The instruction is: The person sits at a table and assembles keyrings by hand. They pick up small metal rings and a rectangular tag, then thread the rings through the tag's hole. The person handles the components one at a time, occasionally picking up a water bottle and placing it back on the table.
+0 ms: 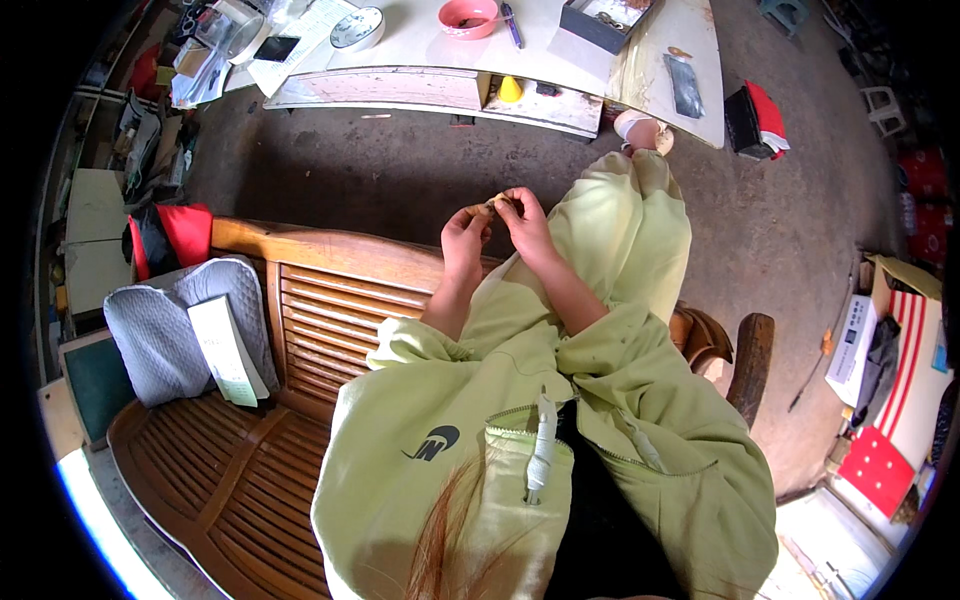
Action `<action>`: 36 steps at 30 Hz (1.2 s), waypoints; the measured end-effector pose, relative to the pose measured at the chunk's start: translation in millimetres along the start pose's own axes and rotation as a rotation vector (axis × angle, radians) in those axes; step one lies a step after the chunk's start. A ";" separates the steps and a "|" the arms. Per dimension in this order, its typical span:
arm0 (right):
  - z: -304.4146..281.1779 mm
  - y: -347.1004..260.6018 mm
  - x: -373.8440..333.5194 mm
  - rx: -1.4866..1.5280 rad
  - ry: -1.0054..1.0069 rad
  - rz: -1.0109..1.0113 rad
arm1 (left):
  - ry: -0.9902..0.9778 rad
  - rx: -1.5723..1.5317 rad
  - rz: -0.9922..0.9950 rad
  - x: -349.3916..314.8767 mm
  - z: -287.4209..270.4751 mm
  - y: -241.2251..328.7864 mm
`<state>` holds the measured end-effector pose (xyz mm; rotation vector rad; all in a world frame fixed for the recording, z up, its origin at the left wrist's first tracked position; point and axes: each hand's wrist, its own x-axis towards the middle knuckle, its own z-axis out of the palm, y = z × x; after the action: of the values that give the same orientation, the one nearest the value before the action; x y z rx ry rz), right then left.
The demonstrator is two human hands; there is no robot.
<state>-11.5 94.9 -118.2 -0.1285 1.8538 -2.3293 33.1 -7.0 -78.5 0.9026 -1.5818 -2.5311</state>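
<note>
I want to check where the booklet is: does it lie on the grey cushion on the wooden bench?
Yes, the pale booklet rests on the grey cushion at the left end of the wooden bench.

- Bench [320,310]: slatted wood, reddish-brown, smooth with a dull varnish sheen.
- Cushion [160,320], at nine o'clock on the bench: grey quilted cloth, matt.
- Booklet [228,350] lying on the cushion: pale paper, flat finish.
- Hooded jacket [500,440]: light green soft cloth, matt; zip teeth and white cord at the front.
- Floor [780,220]: bare concrete, rough, stained, dull grey.
- Low table [440,60] at twelve o'clock: painted wood, worn and chipped.
- Bowl [468,17] on the table: pink plastic, glossy.
- Small scrap [492,206] pinched between left hand [464,240] and right hand [524,222]: tan, material unclear.
</note>
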 end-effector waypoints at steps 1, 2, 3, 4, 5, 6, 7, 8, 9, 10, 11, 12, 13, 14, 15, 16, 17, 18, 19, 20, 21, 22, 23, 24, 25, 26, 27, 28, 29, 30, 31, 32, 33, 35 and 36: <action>-0.8 3.1 0.5 -0.110 0.007 -0.009 | 0.012 0.000 0.019 1.0 -1.1 -1.3; -1.5 6.2 1.5 -0.221 0.014 -0.019 | 0.023 0.001 0.038 2.4 -2.4 -3.0; -1.2 6.0 1.9 -0.332 0.020 -0.027 | 0.036 0.001 0.056 2.8 -2.6 -3.3; -1.4 5.6 1.7 -0.348 -0.001 -0.027 | 0.051 -0.017 0.045 3.0 -2.5 -3.2; -1.9 5.1 1.4 -0.364 -0.022 -0.026 | 0.066 -0.034 0.034 2.9 -2.0 -2.3; -1.8 3.7 1.3 -0.380 -0.043 -0.025 | 0.081 -0.051 0.024 2.5 -1.6 -1.1; -1.7 2.2 1.4 -0.252 -0.011 0.047 | 0.081 -0.059 0.018 2.4 -1.9 -1.1; -1.9 0.6 1.6 -0.124 0.021 0.118 | 0.081 -0.066 0.013 2.3 -2.3 -1.4; -1.3 -4.7 1.6 0.004 0.052 0.189 | 0.080 -0.074 0.007 2.6 -2.8 -2.2; -1.7 -13.5 0.0 0.097 0.083 0.256 | 0.077 -0.078 0.003 3.2 -3.6 -3.1; -0.7 -15.5 -0.8 0.132 0.077 0.270 | 0.073 -0.083 0.000 4.1 -4.6 -4.1; -0.6 -16.6 -1.4 0.167 0.071 0.284 | 0.069 -0.087 -0.005 4.0 -4.0 -4.0; -0.4 -17.7 -1.7 0.203 0.066 0.297 | 0.064 -0.082 -0.002 3.6 -3.0 -3.6; -0.5 -18.8 -1.8 0.116 0.045 0.273 | 0.059 -0.077 0.000 2.9 -1.7 -2.5; -0.9 -17.7 -1.6 0.109 0.038 0.269 | 0.054 -0.072 0.003 2.4 -1.1 -1.5; -1.2 -16.6 -1.3 0.102 0.031 0.265 | 0.054 -0.054 0.007 2.3 -1.1 -1.5; -1.6 -15.5 -1.2 0.096 0.024 0.261 | 0.054 -0.036 0.011 2.2 -1.3 -1.6; -1.5 -16.2 -1.2 0.094 0.019 0.253 | 0.054 -0.018 0.015 2.5 -1.5 -1.6; -1.5 -16.9 -1.6 0.092 0.015 0.246 | 0.063 -0.011 0.021 2.5 -1.7 -1.4; -1.3 -17.5 -1.7 0.090 0.010 0.238 | 0.072 -0.003 0.027 2.1 -1.9 -0.9; -1.9 -15.7 -1.5 0.076 0.007 0.210 | 0.080 0.004 0.033 1.5 -1.6 -0.6; -1.9 -13.7 -1.1 0.062 0.005 0.183 | 0.090 0.009 0.040 1.2 -1.1 -0.2; -1.8 -11.7 -0.8 0.049 0.002 0.155 | 0.100 0.014 0.048 0.9 -0.6 0.2; -1.1 -8.8 -0.6 -0.029 0.002 0.101 | 0.110 0.020 0.055 0.7 -0.2 0.4; -0.1 -5.8 -0.4 -0.106 0.002 0.047 | 0.099 0.032 0.062 0.9 -0.4 -0.4; 0.4 -3.1 -0.5 -0.184 0.002 -0.007 | 0.088 0.043 0.070 1.4 -0.7 -1.9; 0.8 -2.2 -0.8 -0.212 0.007 -0.016 | 0.077 0.055 0.077 1.3 -0.4 -2.2; 1.0 -1.5 -1.3 -0.240 0.013 -0.026 | 0.085 0.060 0.077 0.9 0.2 -1.9; 1.1 -0.8 -1.5 -0.268 0.019 -0.035 | 0.093 0.066 0.076 0.0 1.3 -1.0; 0.9 0.1 -1.2 -0.266 0.028 -0.039 | 0.100 0.071 0.076 -0.5 2.3 -0.1; 0.6 1.0 -0.9 -0.265 0.038 -0.042 | 0.103 0.067 0.082 -0.1 2.5 -0.4; 0.0 1.8 -0.5 -0.263 0.048 -0.046 | 0.106 0.063 0.088 0.5 2.5 -0.8; 0.3 0.1 -1.1 -0.313 0.046 -0.066 | 0.112 0.059 0.094 0.6 1.7 -1.3; 0.3 -3.6 -2.4 -0.412 0.042 -0.106 | 0.076 0.099 0.074 0.1 0.6 -1.8; 0.9 -3.5 -2.5 -0.406 0.060 -0.115 | 0.057 0.120 0.064 -0.3 0.1 -1.5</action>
<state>-9.2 95.3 -114.4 -0.2199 2.3855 -2.0093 33.6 -6.1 -79.6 0.9103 -1.7325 -2.3679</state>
